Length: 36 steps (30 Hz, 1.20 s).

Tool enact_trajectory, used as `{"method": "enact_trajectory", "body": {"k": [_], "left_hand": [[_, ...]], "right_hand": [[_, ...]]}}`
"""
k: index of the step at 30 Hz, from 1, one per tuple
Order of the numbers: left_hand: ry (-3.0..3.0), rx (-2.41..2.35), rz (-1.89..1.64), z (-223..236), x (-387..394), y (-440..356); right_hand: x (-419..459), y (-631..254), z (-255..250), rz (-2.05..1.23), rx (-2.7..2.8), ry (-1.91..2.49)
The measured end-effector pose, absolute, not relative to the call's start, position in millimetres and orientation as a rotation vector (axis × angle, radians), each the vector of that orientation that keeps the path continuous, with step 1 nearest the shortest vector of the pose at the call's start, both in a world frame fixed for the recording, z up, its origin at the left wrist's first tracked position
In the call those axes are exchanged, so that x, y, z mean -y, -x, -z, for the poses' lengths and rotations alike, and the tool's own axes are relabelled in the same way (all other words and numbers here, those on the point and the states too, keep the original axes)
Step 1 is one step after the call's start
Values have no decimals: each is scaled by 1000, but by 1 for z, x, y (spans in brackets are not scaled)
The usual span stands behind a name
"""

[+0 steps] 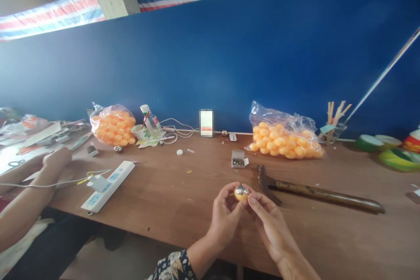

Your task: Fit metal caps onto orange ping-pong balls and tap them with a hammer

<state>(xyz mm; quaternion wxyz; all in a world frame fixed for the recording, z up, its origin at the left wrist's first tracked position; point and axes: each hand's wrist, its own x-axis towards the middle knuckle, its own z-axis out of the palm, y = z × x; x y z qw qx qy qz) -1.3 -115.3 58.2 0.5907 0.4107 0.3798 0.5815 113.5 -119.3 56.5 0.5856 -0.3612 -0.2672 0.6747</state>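
My left hand [226,216] is closed around a small ball [242,193], orange below and covered in shiny silver pieces on top. At the ball's right side, my right hand [267,218] has its thumb and fingertips pressed together. Whatever is between those fingertips is too small to make out. Just beyond my hands stands a small open box [238,162] with tiny metallic pieces inside. A hammer [318,194] with a long wooden handle lies to the right of my right hand.
Clear bags of orange balls stand at the back right [282,142] and back left [113,124]. A white power strip [108,187] lies left, near a co-worker's forearms [39,183]. A phone [206,123] leans against the blue partition [210,61]. Tape rolls [398,159] sit far right.
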Motion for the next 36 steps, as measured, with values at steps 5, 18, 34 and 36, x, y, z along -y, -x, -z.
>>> {"method": "enact_trajectory", "body": {"k": [5,18,34,36], "left_hand": [[-955,-866,-1357,-58,115,1],[-953,-860,-1357,-60,118,0],[-992,-869,-1366,-59,114,0],[-990,-879,-1370,-59,114,0]], "right_hand": [[120,-114,-55,-1561,612,861],[121,-114,-54,-1547,627,874],[121,-114,-59,-1522,660,859],[121,-114,-60,-1514,668,855]]}}
